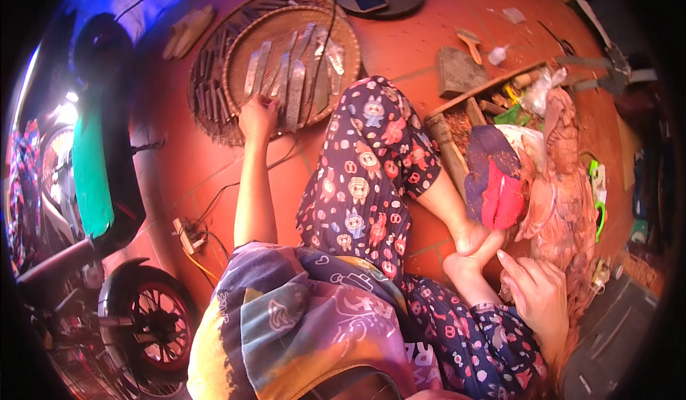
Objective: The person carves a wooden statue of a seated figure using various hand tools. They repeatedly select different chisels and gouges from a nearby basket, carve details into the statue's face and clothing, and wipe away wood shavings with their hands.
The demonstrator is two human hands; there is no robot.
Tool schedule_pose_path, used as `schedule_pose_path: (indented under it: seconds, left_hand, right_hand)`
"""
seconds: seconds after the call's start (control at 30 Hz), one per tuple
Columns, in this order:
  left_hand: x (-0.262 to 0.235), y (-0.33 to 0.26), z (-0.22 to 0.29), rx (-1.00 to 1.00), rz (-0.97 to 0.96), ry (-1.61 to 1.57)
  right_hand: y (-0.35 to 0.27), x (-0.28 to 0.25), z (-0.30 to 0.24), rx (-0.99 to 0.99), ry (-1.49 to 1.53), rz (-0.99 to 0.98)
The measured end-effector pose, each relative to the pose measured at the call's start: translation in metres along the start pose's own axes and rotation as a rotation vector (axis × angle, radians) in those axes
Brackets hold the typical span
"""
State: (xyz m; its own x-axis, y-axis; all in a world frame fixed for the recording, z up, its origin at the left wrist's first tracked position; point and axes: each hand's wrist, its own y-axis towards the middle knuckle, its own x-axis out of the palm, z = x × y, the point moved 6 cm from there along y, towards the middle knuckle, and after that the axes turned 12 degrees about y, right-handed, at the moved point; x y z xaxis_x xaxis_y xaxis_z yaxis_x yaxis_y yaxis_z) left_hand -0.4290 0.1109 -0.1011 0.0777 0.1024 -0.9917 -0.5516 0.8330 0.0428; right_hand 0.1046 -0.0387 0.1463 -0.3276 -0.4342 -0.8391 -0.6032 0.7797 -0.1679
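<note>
My left hand (pixel 257 117) reaches over the near rim of a round woven tray (pixel 227 61), fingertips drawn together; whatever they pinch is too small or hidden to make out. Flat metal chisels (pixel 295 86) lie side by side in that tray, just past the fingers. My right hand (pixel 536 289) rests low on the right by my bare feet (pixel 468 253), its index finger stretched out and the others loosely bent, with nothing seen in it. Beside it lies a reddish carved wooden figure (pixel 561 193). Red and dark cloth (pixel 502 196) sits just beyond my feet.
A larger basket (pixel 207 89) of dark tools lies under the tray. A wooden box (pixel 450 146) with shavings stands right, near a grey block (pixel 459 71) and a brush (pixel 469 43). Left are a wheeled vehicle (pixel 153 321) and a power strip (pixel 187 237) with cords.
</note>
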Motion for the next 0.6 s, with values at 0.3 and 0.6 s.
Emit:
schedule_pose_path:
  seconds: [0.3,0.6]
  left_hand:
    - [0.025,0.027,-0.038,0.133,-0.249,-0.494]
    - [-0.196,-0.233,0.301,0.594,-1.309,-1.284]
  right_hand:
    - [-0.001,-0.007,0.003,-0.127,-0.091,-0.008]
    - [0.064,-0.086,-0.015,-0.221,-0.471,0.355]
